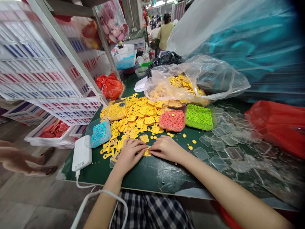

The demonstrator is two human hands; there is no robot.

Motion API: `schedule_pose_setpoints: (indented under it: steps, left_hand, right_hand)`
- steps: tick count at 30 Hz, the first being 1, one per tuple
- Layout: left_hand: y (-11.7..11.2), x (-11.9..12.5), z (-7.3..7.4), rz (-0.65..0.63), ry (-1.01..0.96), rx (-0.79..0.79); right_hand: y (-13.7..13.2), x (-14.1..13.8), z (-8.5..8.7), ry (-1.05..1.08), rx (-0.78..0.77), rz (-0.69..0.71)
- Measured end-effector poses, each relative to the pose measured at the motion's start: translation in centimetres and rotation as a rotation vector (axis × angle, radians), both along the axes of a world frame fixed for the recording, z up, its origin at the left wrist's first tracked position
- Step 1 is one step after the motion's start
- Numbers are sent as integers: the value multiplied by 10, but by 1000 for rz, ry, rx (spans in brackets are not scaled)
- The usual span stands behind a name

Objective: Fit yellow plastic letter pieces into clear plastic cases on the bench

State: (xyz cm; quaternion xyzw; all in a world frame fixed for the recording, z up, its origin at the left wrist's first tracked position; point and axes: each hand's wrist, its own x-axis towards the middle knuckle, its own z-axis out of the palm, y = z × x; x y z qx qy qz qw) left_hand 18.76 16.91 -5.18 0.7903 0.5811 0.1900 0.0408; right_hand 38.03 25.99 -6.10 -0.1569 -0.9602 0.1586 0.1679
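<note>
yellow plastic piece [147, 152] directly between left hand [130, 155] and right hand [167, 148], toward the near edge of the green surface [152, 175]. fingertips of both touch it, neither clearly nearer. fingers curled in; pinched or merely steadied, cannot tell. long axis mostly covered, unsure. yellow heap [140, 111] just beyond.

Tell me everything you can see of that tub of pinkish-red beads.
It's a clear, plastic-looking tub with rounded corners, filled with small pinkish-red beads. One yellow disc lies on top. It sits open on the green table, beyond the person's right hand, which isn't touching it. Yellow pieces crowd its left side; a tub of green beads stands close on its right, though whether the two touch is unclear.
</note>
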Motion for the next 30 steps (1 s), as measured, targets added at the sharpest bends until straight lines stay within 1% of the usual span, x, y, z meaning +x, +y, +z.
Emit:
schedule_pose_setpoints:
  steps: [5,7,9,10,12,14,15,16,17,18,21,26,30]
  left_hand:
    - [2,-5,-3,-32,-34,108]
    - [3,-8,-4,-40,-52,172]
    - [5,-11,-5,-41,-68,232]
    - [6,-12,-5,-41,-77,257]
    - [7,-13,-5,-45,-95,294]
    - [7,-13,-5,-50,-113,315]
    - [7,-13,-5,-52,-120,321]
    - [8,-13,-5,-52,-125,327]
    - [8,-13,-6,-52,-129,331]
    - [8,-13,-6,-53,-132,334]
    - [8,-13,-7,-58,-142,326]
    - [6,-12,-9,-45,-166,317]
    - [4,-12,-10,-26,-173,276]
  right_hand:
    - [-2,-2,2,11,23,-6]
    - [0,1,8,15,38,-22]
    - [7,11,22,41,39,-75]
    - [12,19,31,72,25,-127]
    - [23,42,52,158,-20,-289]
    - [39,71,72,208,-44,-537]
    - [47,86,80,184,-42,-655]
    - [57,99,85,110,-35,-769]
    - [66,111,89,-12,-34,-869]
    - [75,120,90,-169,-50,-924]
    - [98,134,84,-381,-77,-943]
    - [118,128,63,-593,-56,-891]
    - [128,123,53,-678,14,-838]
